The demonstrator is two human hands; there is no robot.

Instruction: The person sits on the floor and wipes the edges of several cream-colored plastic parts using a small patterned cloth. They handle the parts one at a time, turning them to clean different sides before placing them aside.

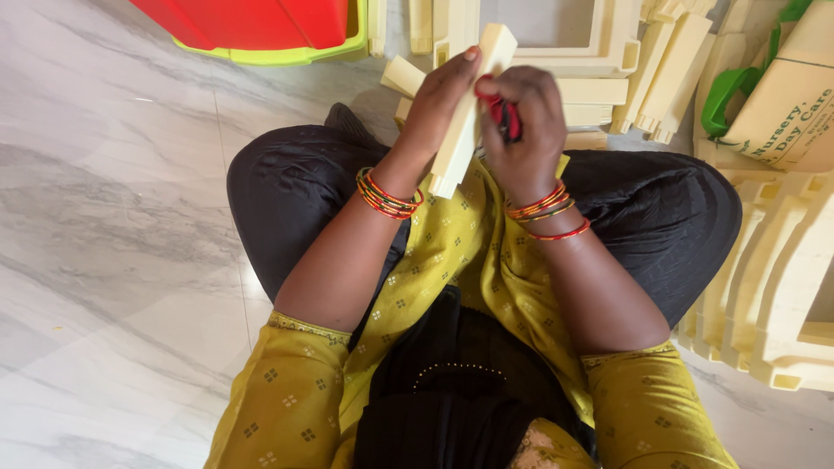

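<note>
I sit cross-legged on a marble floor [104, 217]. My left hand [439, 100] grips a long cream plastic bar [460, 143], holding it upright and slightly tilted over my lap. My right hand [521, 117] is closed around a small red-handled tool [508, 122] and pressed against the bar's right side. The tool's tip is hidden behind my fingers. Red and gold bangles circle both wrists.
Several cream plastic bars and frames [599, 52] lie ahead of my knees. A stack of cream panels [782, 295] stands at the right. A cardboard box with green straps [786, 95] is at the upper right. A red and green plastic piece [261, 26] sits at the upper left.
</note>
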